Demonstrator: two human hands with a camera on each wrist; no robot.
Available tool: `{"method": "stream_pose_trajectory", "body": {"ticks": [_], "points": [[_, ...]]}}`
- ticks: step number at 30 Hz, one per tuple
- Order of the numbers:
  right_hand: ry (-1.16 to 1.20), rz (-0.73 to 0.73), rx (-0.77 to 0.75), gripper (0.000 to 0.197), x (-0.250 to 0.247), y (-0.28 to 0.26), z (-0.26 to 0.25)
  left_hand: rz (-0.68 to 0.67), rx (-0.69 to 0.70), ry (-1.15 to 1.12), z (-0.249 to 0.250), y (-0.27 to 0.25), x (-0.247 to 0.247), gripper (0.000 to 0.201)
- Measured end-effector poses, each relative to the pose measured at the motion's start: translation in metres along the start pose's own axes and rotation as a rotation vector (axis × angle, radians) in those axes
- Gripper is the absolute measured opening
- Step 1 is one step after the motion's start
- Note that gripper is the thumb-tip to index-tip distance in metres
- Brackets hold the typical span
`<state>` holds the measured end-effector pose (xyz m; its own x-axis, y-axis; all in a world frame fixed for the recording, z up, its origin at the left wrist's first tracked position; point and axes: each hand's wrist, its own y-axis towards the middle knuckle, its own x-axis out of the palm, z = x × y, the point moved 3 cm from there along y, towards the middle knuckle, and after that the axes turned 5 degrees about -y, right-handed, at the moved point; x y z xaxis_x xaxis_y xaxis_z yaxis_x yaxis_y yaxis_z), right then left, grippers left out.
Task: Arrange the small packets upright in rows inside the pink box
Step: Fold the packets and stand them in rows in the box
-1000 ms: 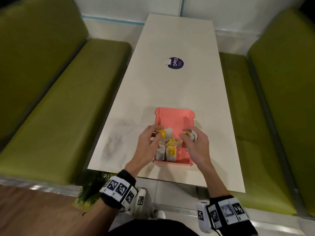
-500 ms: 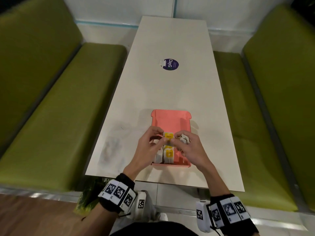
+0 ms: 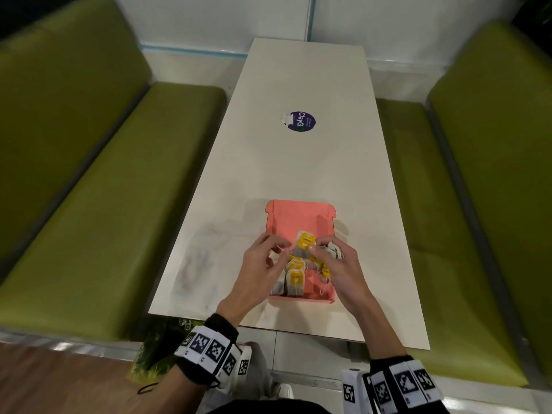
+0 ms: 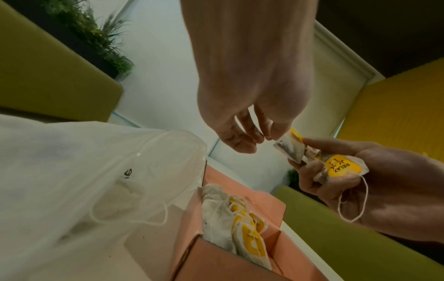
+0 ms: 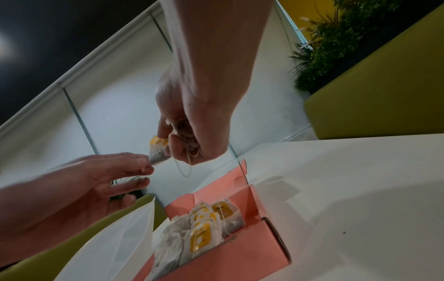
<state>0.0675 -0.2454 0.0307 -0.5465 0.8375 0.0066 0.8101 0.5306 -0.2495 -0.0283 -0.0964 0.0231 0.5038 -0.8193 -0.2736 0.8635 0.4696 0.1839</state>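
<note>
The pink box (image 3: 298, 215) lies open on the white table (image 3: 298, 162), and several packets with yellow tags (image 3: 294, 279) stand upright in rows at its near end (image 5: 204, 228). Above the box my right hand (image 3: 316, 249) grips a bunch of packets (image 4: 336, 167), strings dangling. One packet (image 3: 304, 245) sticks out leftward from that bunch (image 5: 157, 152). My left hand (image 3: 282, 249) is open beside it, its fingertips (image 5: 144, 162) touching the packet's lower corner and the thumb apart from it.
A clear plastic bag (image 4: 96, 180) lies on the table left of the box. A round purple sticker (image 3: 301, 121) marks the table's middle. Green bench seats (image 3: 104, 219) flank both long sides, and the near table edge is just behind the box.
My two hands have come together over the box. The packet held at my left fingers a second ago now sticks out from the right hand's bunch, with the left fingertips only touching it.
</note>
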Motion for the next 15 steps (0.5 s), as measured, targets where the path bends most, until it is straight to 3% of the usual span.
{"method": "stream_pose_trajectory", "body": {"ticks": [5,15], "points": [[0.029,-0.001,0.017,0.008,-0.002,0.000,0.000,-0.060,0.025,0.056,0.000,-0.003,0.005,0.013],[0.071,0.113,0.012,0.016,0.010,-0.003,0.005,0.024,0.060,-0.029,0.010,-0.014,0.010,0.013]]}}
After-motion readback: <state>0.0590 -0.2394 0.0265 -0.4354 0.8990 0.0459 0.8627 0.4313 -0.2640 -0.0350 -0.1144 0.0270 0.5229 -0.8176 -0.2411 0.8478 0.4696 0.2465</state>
